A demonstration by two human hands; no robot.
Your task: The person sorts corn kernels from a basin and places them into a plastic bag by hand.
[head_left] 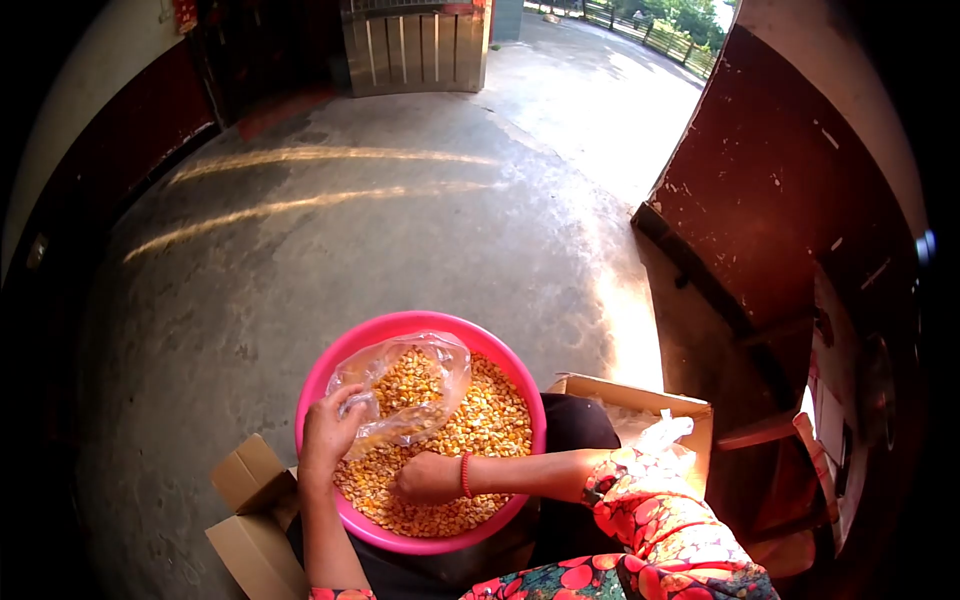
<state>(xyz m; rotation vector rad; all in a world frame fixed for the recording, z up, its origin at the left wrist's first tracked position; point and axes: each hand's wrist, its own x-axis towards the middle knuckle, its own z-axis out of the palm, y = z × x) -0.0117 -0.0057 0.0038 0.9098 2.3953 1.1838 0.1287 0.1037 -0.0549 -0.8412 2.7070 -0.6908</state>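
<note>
A pink basin point(318, 390) full of yellow corn kernels point(495, 415) sits at my lap. Over its far left part lies a clear plastic bag point(455, 358) with corn kernels inside or under the film. My left hand point(330, 425) pinches the bag's left edge between thumb and fingers. Lower in the basin, my right hand point(430, 480), with a red beaded bracelet point(466, 475) at the wrist, is curled into a fist against the kernels. Its fingertips are hidden, but it appears closed around some corn.
An open cardboard box point(690, 408) with clear plastic in it stands at the right of the basin. Another box with raised flaps point(255, 555) is at the left. A wooden chair point(770, 435) stands by the right wall. Grey concrete floor point(400, 240) runs towards a sunlit doorway.
</note>
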